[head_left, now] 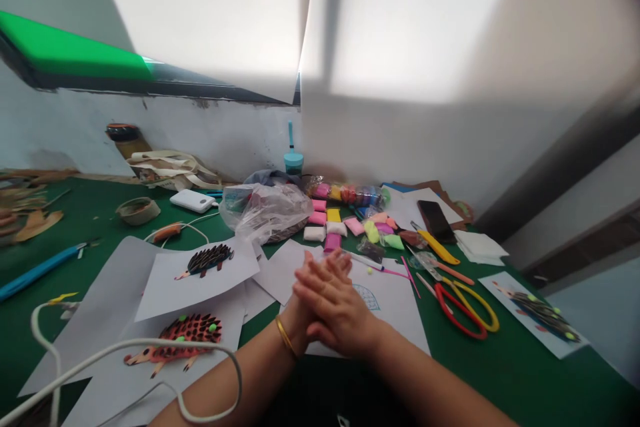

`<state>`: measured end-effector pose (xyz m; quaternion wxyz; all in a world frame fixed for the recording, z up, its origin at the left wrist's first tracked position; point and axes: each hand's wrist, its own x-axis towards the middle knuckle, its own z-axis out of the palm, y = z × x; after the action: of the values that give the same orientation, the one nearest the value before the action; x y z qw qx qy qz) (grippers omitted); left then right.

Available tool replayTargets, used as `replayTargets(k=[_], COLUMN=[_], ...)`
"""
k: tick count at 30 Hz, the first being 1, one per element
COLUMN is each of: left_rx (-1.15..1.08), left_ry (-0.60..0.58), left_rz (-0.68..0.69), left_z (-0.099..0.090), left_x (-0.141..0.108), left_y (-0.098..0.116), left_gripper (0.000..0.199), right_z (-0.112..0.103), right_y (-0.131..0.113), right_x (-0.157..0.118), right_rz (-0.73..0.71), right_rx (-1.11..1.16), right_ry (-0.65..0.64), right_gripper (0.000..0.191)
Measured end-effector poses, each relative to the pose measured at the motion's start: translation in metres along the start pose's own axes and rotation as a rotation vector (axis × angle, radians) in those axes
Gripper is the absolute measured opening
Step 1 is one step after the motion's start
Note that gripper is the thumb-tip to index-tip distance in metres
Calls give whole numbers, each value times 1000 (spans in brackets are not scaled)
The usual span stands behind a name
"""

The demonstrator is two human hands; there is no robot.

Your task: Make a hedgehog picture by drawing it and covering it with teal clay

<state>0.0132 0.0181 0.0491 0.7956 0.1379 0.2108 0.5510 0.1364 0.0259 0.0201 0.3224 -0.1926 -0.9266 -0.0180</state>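
Right hand (337, 307) is pressed, fingers extended, over left hand (299, 315); whether anything is enclosed cannot be told; the sheet (404, 313) is laid below them, and packets (336, 229) are set just beyond, presumably for easy reach.

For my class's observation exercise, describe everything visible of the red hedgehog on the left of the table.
The red hedgehog lies on a white sheet, its pale snout pointing left and ending in a reddish nose. Its reddish body, which looks like modelling clay, bears rows of dark, seed-like spines and three bright green blobs, with short legs below. A white cable passes in front of it; whether they touch is unclear.
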Motion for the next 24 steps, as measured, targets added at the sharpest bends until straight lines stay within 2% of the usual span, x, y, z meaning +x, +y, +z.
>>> replayTargets(k=[4,7,10,13,16,18,20,24], left_rx=[88,232,304,409,456,457,500,673], left_ry=[-138,-172,-145,-103,-142,-167,-161,-60], left_rz=[-139,-94,-42,2,12,4,14,57], left_z=[-2,-14,-28,-36,-40,-43,-45,-47], left_x=[-6,-5,1,7,9,9,9,11], left_y=[-2,1,-1,-7,-11,-13,-14,-14], left_gripper=[46,33,36,47,52,56,59,45], right_z=[-10,-19,-21,-18,-13,-12,-12,-13], right_y=[27,50,53,44,35,33,32,30], right_x=[-10,-27,-40,-42,-39,-38,-37,-37], right_rz=[274,399,421,421,424,442,460,448], right_rx=[-113,-29,147,269,339,349,316,238], right_ry=[67,118,173,143,131,189,247,277], right_gripper=[58,54,55,59,40,27,23,23])
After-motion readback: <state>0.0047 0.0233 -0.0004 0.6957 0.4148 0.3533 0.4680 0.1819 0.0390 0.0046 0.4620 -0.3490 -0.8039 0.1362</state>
